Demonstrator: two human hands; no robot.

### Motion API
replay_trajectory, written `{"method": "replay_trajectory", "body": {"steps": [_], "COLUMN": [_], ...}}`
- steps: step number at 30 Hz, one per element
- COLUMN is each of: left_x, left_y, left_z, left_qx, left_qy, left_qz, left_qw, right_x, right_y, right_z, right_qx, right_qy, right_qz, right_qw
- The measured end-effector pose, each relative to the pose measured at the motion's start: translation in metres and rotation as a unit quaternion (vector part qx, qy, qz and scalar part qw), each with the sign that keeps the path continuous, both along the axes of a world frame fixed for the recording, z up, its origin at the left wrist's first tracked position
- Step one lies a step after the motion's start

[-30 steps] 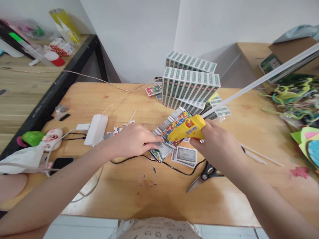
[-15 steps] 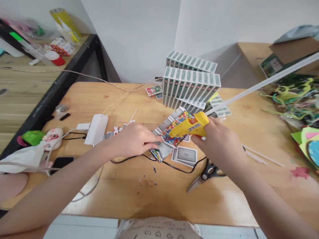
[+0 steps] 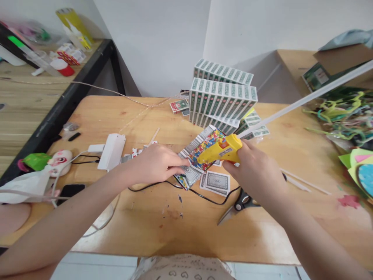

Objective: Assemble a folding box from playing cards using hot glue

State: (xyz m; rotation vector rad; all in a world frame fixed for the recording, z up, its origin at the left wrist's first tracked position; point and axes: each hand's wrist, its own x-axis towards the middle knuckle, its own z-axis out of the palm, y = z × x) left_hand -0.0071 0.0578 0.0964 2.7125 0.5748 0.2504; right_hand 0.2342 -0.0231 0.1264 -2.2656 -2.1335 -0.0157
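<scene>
My right hand [image 3: 256, 165] is wrapped round a yellow glue gun [image 3: 221, 149], its nozzle pointing down-left at a colourful patterned panel. A long white glue stick [image 3: 305, 97] sticks out of the gun's back. The panel belongs to a piece made of playing cards [image 3: 195, 149], lying tilted mid-table. My left hand [image 3: 159, 163] pinches the left edge of this card piece between thumb and fingers. Loose grey-backed playing cards [image 3: 218, 182] lie just below the nozzle. Whether the nozzle touches the panel I cannot tell.
Stacked card boxes [image 3: 223, 97] stand at the back. Scissors [image 3: 241, 202] lie near my right forearm, and a black cord [image 3: 210, 199] runs across the table. A white power strip [image 3: 112, 151] and a phone [image 3: 70, 192] are at the left. Coloured pipe cleaners [image 3: 340, 116] pile up at the right.
The glue gun's back end has shifted slightly left and down with my right hand. My left hand keeps its pinch on the card piece.
</scene>
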Motion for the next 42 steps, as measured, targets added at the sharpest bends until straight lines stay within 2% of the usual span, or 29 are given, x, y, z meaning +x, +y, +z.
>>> {"method": "replay_trajectory", "body": {"steps": [6,9,18,22,34,42], "left_x": [0.001,0.001,0.0,0.0,0.002,0.001], "left_y": [0.0,0.0,0.0,0.0,0.0,0.0], "left_z": [0.0,0.001,0.0,0.0,0.002,0.001], "left_qx": [0.01,0.012,0.016,0.017,-0.004,-0.01], "left_qy": [-0.003,0.0,-0.005,-0.002,0.004,0.011], "left_qz": [0.001,0.003,-0.003,0.001,-0.001,-0.002], "left_qw": [1.0,1.0,1.0,1.0,1.0,1.0], "right_x": [-0.001,-0.001,0.004,0.005,0.014,0.013], "right_y": [-0.003,-0.006,-0.007,-0.009,-0.014,-0.014], "right_z": [0.003,0.003,-0.002,-0.004,-0.008,-0.01], "right_qx": [0.003,0.018,0.048,0.039,0.06,0.048], "right_qy": [-0.01,-0.021,-0.019,-0.005,0.03,0.048], "right_qz": [0.021,0.011,0.038,0.049,0.032,0.024], "right_qw": [1.0,1.0,0.998,0.998,0.997,0.997]}}
